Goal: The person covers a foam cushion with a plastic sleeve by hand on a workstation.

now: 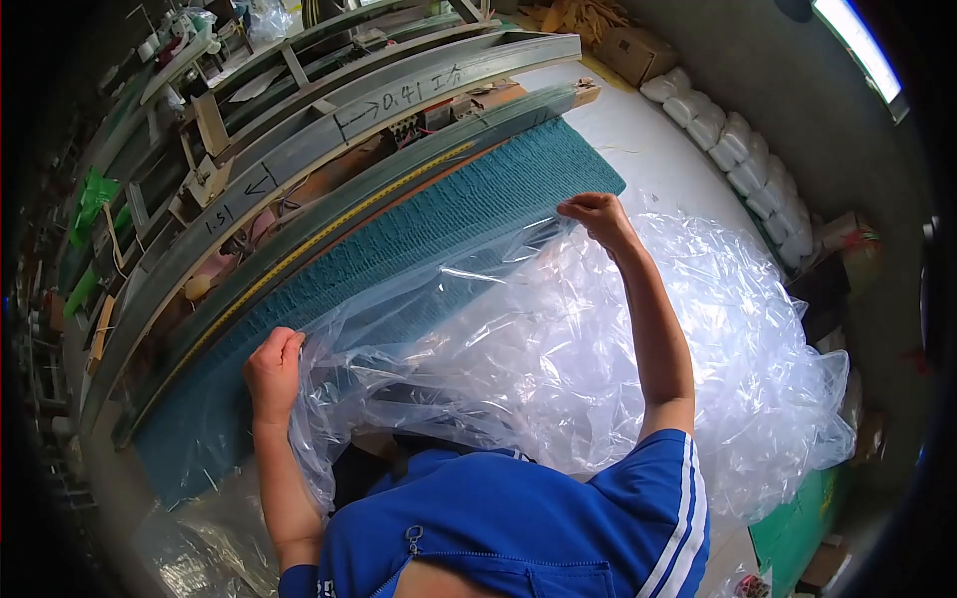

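A clear plastic sheet (439, 289) stretches between my two hands, and a big crumpled heap of it spreads to the right. My left hand (273, 374) is closed on its edge at the left. At the far right end of the taut edge, my right hand (595, 213) pinches the same film. Beneath and beyond the film lies a long teal ribbed fabric (449, 199), partly seen through the plastic. The fabric's far right corner shows uncovered near my right hand.
A yellow measuring tape (329, 231) runs along the rail behind the fabric. Metal beams with handwritten marks (399, 95) stand beyond. Wrapped white bundles (733, 149) line the wall at right, near a cardboard box (630, 55). Green plastic (95, 204) hangs at far left.
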Available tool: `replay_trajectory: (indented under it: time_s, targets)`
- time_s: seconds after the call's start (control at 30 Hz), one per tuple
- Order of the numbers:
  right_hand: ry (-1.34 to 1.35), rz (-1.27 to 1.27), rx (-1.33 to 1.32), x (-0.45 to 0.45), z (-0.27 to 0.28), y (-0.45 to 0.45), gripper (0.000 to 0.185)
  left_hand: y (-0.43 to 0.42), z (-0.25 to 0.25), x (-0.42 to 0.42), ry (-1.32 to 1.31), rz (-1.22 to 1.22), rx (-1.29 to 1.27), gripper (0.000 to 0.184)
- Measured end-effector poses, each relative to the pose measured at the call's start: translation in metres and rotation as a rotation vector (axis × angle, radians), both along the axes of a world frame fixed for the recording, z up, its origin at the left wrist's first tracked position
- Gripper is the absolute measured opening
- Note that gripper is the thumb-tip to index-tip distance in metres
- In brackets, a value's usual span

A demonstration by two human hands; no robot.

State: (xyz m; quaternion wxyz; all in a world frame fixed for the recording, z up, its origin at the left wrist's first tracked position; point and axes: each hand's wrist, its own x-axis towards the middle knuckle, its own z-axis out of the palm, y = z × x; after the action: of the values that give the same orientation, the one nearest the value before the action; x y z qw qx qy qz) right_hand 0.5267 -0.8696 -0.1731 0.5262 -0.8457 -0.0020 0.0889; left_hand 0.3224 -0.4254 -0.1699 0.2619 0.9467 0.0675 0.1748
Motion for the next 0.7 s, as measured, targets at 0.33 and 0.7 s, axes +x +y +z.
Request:
replay_trajectory:
  time_s: [0.33,0.7]
  targets:
    - [0.020,-0.049,0.437,0.020,-0.004,0.007,0.008,0.009,-0.009,0.007,-0.027,0.003,0.000,0.013]
    - [-0.704,-0.092,-1.060,0.112,-0.091,0.004,0.043,0.096,0.014,-0.103,-0.146,0.366,0.286,0.025]
